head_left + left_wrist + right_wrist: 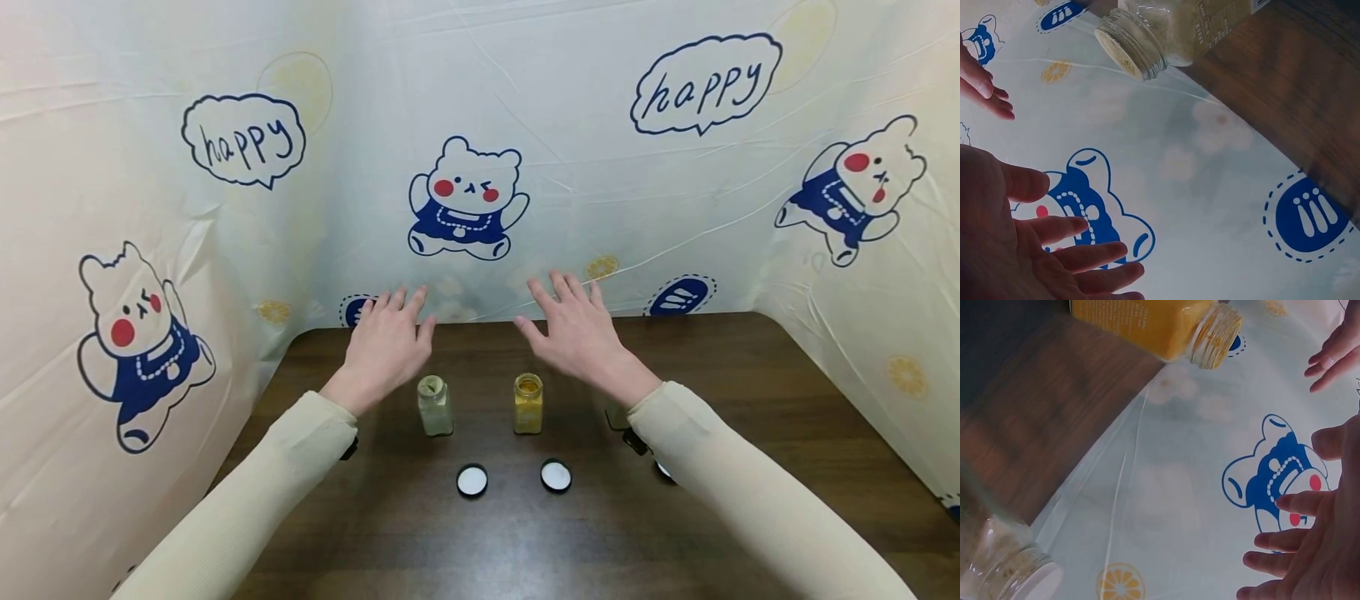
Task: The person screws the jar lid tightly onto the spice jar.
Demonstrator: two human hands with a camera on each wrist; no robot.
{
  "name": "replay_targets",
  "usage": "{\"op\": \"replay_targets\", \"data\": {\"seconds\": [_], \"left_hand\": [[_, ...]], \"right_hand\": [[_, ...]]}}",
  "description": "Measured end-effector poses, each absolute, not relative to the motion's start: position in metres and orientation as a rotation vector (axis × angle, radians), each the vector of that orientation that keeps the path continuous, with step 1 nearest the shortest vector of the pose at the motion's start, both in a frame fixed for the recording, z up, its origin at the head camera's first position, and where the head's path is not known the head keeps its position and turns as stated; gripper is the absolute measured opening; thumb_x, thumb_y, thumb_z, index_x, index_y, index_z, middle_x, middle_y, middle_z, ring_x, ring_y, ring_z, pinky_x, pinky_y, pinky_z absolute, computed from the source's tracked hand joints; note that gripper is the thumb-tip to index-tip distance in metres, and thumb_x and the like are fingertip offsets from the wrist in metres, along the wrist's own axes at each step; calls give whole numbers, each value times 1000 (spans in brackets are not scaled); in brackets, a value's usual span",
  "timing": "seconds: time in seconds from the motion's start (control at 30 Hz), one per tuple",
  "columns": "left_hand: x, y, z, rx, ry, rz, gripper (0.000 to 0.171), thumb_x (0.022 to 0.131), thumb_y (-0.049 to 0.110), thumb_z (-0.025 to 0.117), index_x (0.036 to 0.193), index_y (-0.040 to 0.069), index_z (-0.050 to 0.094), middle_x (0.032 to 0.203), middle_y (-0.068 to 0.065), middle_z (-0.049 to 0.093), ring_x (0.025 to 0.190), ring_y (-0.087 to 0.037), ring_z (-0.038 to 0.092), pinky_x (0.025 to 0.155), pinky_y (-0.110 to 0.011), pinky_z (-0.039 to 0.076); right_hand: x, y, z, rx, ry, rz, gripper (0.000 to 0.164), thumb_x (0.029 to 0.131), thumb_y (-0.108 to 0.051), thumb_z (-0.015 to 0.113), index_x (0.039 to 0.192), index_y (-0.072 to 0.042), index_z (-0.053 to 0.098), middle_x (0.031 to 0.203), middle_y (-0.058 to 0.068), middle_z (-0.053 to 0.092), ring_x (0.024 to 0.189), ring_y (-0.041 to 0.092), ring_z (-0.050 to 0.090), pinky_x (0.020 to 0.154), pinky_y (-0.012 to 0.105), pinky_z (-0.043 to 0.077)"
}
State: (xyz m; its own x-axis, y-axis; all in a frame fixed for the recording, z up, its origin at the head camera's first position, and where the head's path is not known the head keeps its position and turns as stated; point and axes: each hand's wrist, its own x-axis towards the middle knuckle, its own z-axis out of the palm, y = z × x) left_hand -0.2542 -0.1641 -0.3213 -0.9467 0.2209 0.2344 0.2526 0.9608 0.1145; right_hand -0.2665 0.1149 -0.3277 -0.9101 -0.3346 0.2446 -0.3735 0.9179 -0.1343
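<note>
My left hand (386, 346) is held up over the far side of the table, fingers spread and holding nothing. Level with it on the right, my right hand (577, 337) also has its fingers spread and grips nothing. Between the wrists stand two lidless square glass jars: one with pale powder (436, 410), nearest the left hand, and one with yellow powder (528, 408). A third jar (617, 415) is mostly hidden behind the right wrist; its whitish mouth (1038, 584) shows in the right wrist view.
Two black-rimmed lids (472, 481) (556, 476) lie white side up in front of the jars. Another lid (663, 472) peeks out from under the right sleeve. A printed cloth (570, 208) hangs behind and beside the dark wooden table (420, 550).
</note>
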Motion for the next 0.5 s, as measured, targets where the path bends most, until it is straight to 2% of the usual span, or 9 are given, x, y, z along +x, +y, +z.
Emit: {"op": "replay_targets", "data": {"seconds": [0.5], "left_hand": [[-251, -170, -322, -349, -2858, -254, 57, 111, 35, 46, 160, 5, 43, 160, -28, 42, 147, -49, 37, 121, -65, 25]], "right_hand": [[-258, 105, -331, 595, -2812, 307, 71, 107, -57, 46, 164, -15, 40, 168, 23, 30, 155, 42, 24, 122, 69, 14]]}}
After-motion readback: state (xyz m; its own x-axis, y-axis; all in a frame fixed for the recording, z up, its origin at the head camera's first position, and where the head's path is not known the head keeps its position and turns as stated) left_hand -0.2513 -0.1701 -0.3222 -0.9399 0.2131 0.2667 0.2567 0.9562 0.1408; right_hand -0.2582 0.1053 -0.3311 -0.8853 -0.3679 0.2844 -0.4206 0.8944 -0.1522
